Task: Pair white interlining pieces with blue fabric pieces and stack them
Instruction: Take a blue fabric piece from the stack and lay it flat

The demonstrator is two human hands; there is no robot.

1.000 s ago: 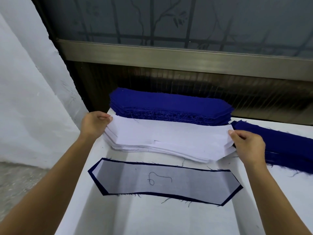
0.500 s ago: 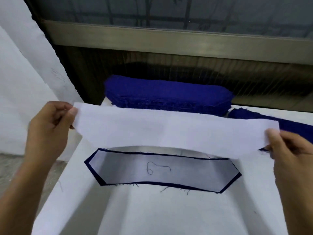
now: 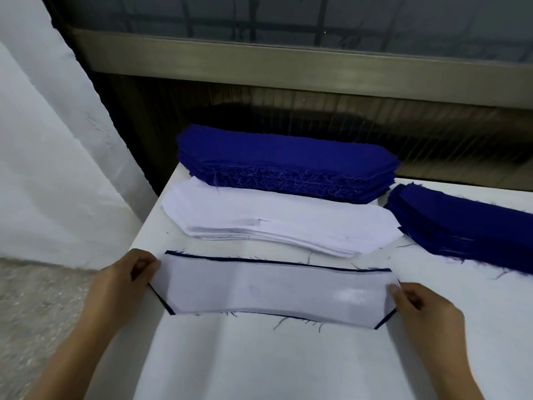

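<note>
In front of the white interlining stack [image 3: 274, 223], the left hand [image 3: 124, 287] and right hand [image 3: 427, 310] each pinch one end of an interlining piece [image 3: 277, 290] laid over a blue fabric piece [image 3: 259, 259]; with a thick blue stack [image 3: 282, 157] behind that stack and a second blue stack [image 3: 467, 223] to its right, most pairing apparently remains.

White table [image 3: 259, 365] butts against a dark ribbed panel [image 3: 317, 116]. Above it a tan metal rail [image 3: 288, 64], then a dark glass pane [image 3: 288, 15]. White wall [image 3: 43, 168] on the left, speckled floor [image 3: 34, 307] below it.
</note>
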